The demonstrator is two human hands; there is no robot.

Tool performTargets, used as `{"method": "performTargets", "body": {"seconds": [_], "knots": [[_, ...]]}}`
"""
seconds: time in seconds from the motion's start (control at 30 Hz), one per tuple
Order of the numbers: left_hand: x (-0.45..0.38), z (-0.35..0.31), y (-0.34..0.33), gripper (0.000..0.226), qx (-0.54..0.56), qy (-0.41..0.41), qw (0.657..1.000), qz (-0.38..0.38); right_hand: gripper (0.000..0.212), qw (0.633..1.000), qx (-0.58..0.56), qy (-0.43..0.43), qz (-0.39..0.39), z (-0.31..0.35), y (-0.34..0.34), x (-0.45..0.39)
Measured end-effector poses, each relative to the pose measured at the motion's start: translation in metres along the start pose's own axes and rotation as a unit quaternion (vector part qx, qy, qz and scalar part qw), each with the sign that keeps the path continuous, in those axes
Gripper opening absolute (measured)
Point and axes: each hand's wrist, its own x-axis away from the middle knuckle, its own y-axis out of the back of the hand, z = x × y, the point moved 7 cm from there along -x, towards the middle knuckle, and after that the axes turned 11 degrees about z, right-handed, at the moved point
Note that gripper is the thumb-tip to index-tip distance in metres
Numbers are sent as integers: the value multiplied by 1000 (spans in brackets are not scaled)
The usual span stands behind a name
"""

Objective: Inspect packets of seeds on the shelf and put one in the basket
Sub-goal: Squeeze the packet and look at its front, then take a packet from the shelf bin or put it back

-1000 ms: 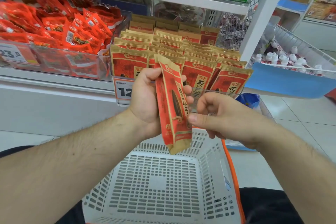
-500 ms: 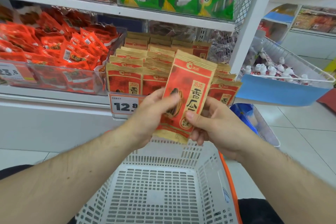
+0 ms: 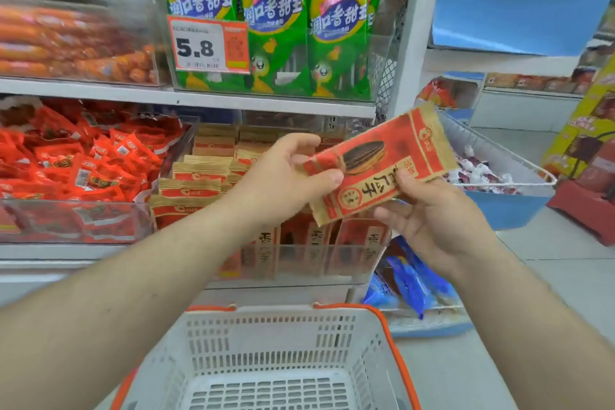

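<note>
A red and tan seed packet (image 3: 382,160) with a dark seed printed on it is held front-side up, tilted with its top toward the upper right. My left hand (image 3: 283,180) pinches its lower left corner between thumb and fingers. My right hand (image 3: 429,216) holds its lower edge from beneath, thumb on the front. More packets of the same kind (image 3: 196,186) stand in rows in a clear bin on the shelf behind. The white slotted basket (image 3: 273,339) with an orange rim sits directly below my hands, nothing visible inside it.
Red snack packs (image 3: 83,170) fill the bin to the left. Green corn packs (image 3: 273,20) and a 5.8 price tag (image 3: 208,43) occupy the upper shelf. A wire bin (image 3: 492,170) of small packs juts out at right; blue packets (image 3: 409,280) lie low beside the shelf.
The packet went from edge-on to front-facing, then tilted so its top points right. Both hands rose with it, and the view lifted toward the upper shelf.
</note>
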Motion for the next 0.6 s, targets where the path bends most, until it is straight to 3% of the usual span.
{"method": "performTargets", "body": {"seconds": [0.07,0.13,0.23,0.3,0.43,0.6], "knots": [[-18,-4,6,56,-41,17,999,-22,12,998,-10,47,-27,18,14,-11],[-34,-7,10,49,-162,40,985,-34,12,994,50,87,-42,35,26,-24],[-59,-11,1,39,-404,45,914,19,13,972,199,108,-56,50,37,-46],[-78,-4,-10,50,-475,53,875,82,14,946,300,98,-66,54,39,-63],[-110,19,-19,80,-509,138,828,189,12,893,439,76,-60,49,40,-99],[-127,41,-27,73,-457,207,817,283,14,826,561,36,-23,33,32,-127]]}}
